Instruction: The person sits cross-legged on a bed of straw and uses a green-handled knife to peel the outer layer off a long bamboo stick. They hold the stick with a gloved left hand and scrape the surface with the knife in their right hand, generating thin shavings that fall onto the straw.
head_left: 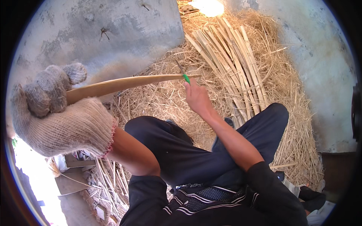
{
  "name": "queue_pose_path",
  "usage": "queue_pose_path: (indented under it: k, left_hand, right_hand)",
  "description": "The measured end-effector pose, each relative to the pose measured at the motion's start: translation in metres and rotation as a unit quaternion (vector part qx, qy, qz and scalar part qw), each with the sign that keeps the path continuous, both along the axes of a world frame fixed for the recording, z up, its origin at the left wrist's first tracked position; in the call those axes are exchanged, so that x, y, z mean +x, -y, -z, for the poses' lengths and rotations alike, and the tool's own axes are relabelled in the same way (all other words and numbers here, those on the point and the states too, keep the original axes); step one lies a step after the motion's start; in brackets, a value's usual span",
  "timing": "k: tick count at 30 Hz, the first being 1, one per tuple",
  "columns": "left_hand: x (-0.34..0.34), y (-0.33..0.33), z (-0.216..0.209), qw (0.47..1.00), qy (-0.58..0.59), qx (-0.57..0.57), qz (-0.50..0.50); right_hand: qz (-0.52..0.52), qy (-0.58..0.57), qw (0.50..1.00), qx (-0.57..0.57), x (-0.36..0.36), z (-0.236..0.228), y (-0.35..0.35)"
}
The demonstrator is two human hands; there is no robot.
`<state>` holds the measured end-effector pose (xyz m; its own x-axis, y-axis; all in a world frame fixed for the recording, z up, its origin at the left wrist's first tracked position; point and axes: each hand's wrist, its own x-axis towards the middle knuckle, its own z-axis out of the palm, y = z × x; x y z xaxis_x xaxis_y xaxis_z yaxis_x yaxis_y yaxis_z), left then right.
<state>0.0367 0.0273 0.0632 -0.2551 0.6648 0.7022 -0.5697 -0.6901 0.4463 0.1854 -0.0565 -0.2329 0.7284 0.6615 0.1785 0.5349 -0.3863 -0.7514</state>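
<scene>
A long bamboo strip [128,83] stretches across in front of me, wide at its left end and narrow at the right. My left hand [60,109], in a grey knitted glove, is wrapped round the wide end. My bare right hand [197,97] is closed on a knife with a green handle [186,78], its thin dark blade [179,67] pointing up and away. The knife meets the strip near its narrow end. How the blade sits against the strip is hard to make out.
A bundle of split bamboo strips [235,64] lies ahead to the right, on a thick bed of shavings [162,90]. Grey walls [124,30] stand at the far left and right. My bent legs [166,147] are below the strip. Bright light glares at the top.
</scene>
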Motion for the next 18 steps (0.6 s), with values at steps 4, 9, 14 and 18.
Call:
queue_pose_path:
  k: [4, 9, 14, 18]
  left_hand:
    - [0.002, 0.001, -0.005, 0.999, -0.006, -0.036, -0.027]
    - [0.0, -0.006, -0.002, 0.999, 0.02, -0.014, -0.043]
    - [0.012, -0.002, 0.002, 0.997, 0.039, -0.059, -0.023]
    - [0.001, 0.0, 0.002, 0.998, 0.016, -0.032, -0.046]
  right_hand:
    - [0.058, 0.041, 0.988, -0.135, 0.018, 0.035, 0.02]
    - [0.079, 0.081, 0.978, -0.177, 0.029, 0.033, -0.015]
    - [0.071, 0.079, 0.854, -0.51, 0.098, 0.107, 0.034]
    - [0.111, 0.074, 0.925, -0.356, 0.12, 0.073, 0.077]
